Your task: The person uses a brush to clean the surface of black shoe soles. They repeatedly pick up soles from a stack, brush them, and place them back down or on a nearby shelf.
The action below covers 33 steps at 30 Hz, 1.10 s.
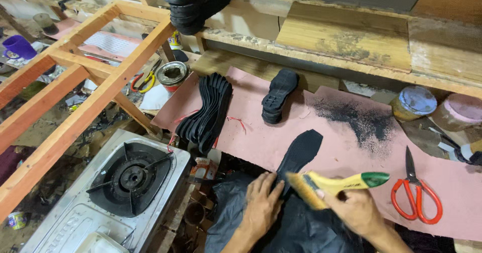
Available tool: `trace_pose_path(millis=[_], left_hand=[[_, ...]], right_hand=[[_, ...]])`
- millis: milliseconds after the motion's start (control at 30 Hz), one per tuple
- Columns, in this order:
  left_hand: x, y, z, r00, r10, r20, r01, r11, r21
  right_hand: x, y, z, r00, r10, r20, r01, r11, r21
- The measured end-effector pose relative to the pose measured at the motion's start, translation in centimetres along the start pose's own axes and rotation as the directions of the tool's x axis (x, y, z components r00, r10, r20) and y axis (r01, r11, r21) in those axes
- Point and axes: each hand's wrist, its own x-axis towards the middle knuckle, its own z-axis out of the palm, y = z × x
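Pressing down on the heel end of a black shoe sole (300,154), the left hand (262,203) lies flat with its fingers spread and grips nothing. That sole rests on the pink sheet (346,155) covering the tabletop, its toe pointing toward one o'clock. The right hand (355,210) is closed around the yellow handle of a brush (334,184) with a green tip, bristles aimed toward nine o'clock, just beside the sole's heel. At three o'clock from the brush lie red-handled scissors (415,190), blades shut. A fanned stack of black soles (207,111) sits at eleven o'clock from the hands, and a single treaded sole (279,95) lies near twelve o'clock. Black dust (362,120) stains the sheet at one o'clock. A gas stove (125,185) stands at nine o'clock, under a wooden frame (80,82).
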Motion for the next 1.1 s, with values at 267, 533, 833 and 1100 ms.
trace_pose_path(millis=[267,533,833,1100], left_hand=[[0.7,-1.8,1.0,0.646,-0.627,0.434,0.596,0.059,-0.801],[-4.3,-3.2,4.6,0.654,-0.529,0.542,0.472,-0.274,-0.838],[-4.7,-4.0,5.7,0.642,-0.59,0.49,0.561,-0.074,-0.824],[-4.9,-4.5,6.0,0.645,-0.595,0.48,0.596,-0.001,-0.803]], right_hand=[[0.4,2.7,-1.3,0.548,0.83,0.105,-0.831,0.525,0.183],[4.4,-2.9,3.5,0.862,0.452,0.227,-0.506,0.75,0.426],[7.3,-0.4,3.9,0.831,0.375,0.411,-0.5,0.827,0.258],[10.7,7.1,3.7,0.968,0.247,0.042,-0.251,0.951,0.183]])
